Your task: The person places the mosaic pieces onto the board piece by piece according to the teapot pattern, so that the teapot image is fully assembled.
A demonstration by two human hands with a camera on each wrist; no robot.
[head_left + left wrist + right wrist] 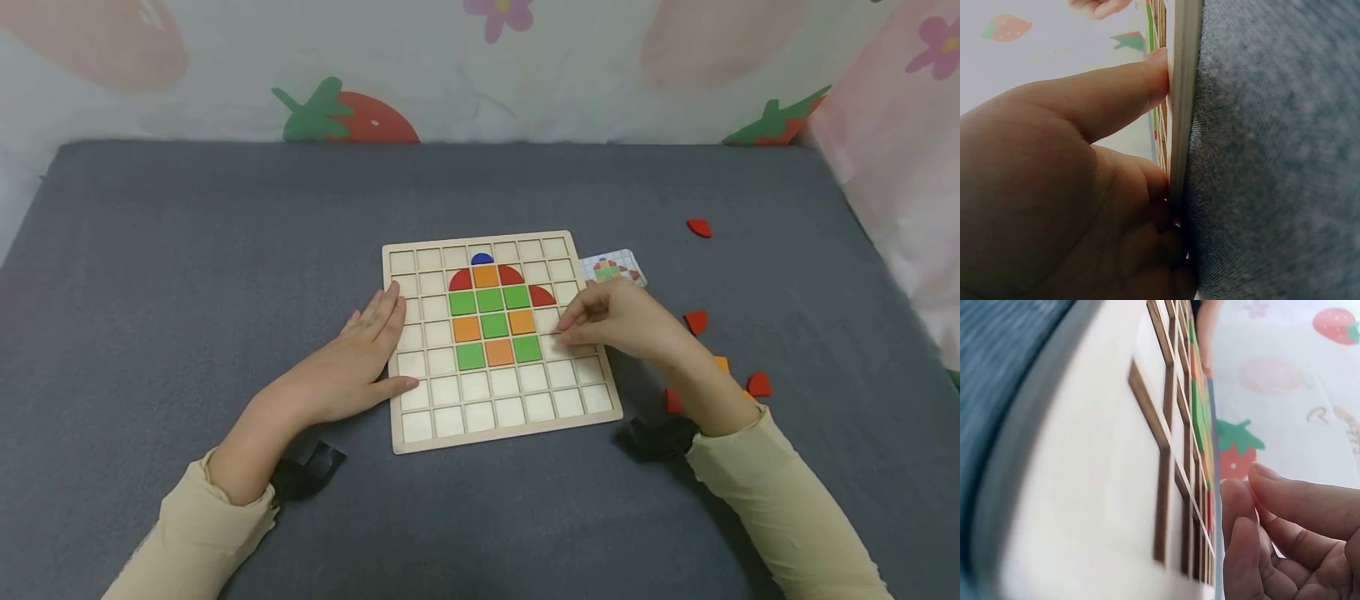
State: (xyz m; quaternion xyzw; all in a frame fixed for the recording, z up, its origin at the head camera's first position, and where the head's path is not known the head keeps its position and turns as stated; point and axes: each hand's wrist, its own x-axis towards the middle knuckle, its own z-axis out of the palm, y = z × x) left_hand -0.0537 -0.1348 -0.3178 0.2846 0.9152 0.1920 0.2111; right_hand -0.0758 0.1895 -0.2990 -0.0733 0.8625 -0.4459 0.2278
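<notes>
A wooden grid board [506, 426] lies on the dark cloth, partly filled with green squares [489, 299], orange squares [486, 276], red quarter-round pieces [542, 295] and one blue rounded piece [482, 259]. My left hand [348, 367] rests along the board's left edge, fingers straight and thumb on the rim; the left wrist view shows the thumb [1129, 84] against the edge. Over the right side of the grid hovers my right hand [618, 321], its fingers loosely bent. No piece shows at its fingertips [1266, 470] in the right wrist view.
A small pattern card [618, 265] sticks out from behind the board's upper right. Loose red pieces [696, 322] are scattered to the right, with orange pieces [722, 364] partly hidden by the right forearm. A strawberry-print curtain [480, 75] hangs behind the table.
</notes>
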